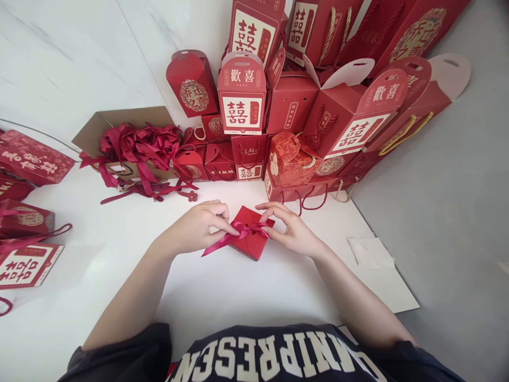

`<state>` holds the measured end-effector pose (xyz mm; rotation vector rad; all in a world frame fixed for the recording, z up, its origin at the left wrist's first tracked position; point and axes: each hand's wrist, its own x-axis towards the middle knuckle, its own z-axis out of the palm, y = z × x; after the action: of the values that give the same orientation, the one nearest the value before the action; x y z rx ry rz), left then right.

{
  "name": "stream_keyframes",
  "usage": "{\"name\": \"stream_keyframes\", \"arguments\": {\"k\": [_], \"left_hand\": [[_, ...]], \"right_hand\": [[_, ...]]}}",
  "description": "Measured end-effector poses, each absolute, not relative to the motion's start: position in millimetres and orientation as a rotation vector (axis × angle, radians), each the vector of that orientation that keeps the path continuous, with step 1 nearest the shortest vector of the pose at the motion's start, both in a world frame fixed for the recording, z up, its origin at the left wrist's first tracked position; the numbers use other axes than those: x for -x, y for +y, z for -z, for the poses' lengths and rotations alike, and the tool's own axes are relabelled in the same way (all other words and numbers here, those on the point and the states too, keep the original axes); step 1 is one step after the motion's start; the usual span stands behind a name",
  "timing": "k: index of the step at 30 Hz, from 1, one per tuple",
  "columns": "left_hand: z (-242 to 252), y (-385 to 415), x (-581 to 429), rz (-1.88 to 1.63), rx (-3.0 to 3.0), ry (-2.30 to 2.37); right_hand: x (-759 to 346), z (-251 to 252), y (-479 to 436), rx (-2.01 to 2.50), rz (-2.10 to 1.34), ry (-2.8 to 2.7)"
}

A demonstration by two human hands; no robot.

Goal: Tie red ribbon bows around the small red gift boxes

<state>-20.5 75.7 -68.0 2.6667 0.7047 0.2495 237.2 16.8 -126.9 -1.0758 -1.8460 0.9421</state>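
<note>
Here, on a table (238, 297), the left hand (201, 225) at nine o'clock and the right hand (292, 231) at three pinch a pink ribbon (218, 245) between narrowed fingers, atop a small red box (254, 248). One uneven tug could, I'd judge, slip the knot (251, 229) or skew the box. Right fingertips mask that side's ribbon; the knot's crossing is unclear. Gift boxes (29, 265) at far nine o'clock are cut off.

Low room is given across the near middle of the smooth white tabletop (238, 297), also between the bare left hand (201, 227) and the red printed cardboard boxes (27, 265) at left. Far middle and right are blocked by a tall stack of red cardboard gift boxes (292, 101); far left by an open brown cardboard carton (133, 115), overhung by dark-red ribbons (139, 146).
</note>
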Motion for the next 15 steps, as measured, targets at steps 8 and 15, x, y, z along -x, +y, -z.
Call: {"name": "stream_keyframes", "arguments": {"k": [8,15], "left_hand": [[67.3,71.6,20.3,-0.312,-2.917,0.648],[68.2,73.6,20.6,-0.358,-2.993,0.635]], "right_hand": [[-236.8,125.4,15.9,1.084,-0.886,-1.908],[-236.7,127.6,16.3,1.084,-0.897,-1.892]]}}
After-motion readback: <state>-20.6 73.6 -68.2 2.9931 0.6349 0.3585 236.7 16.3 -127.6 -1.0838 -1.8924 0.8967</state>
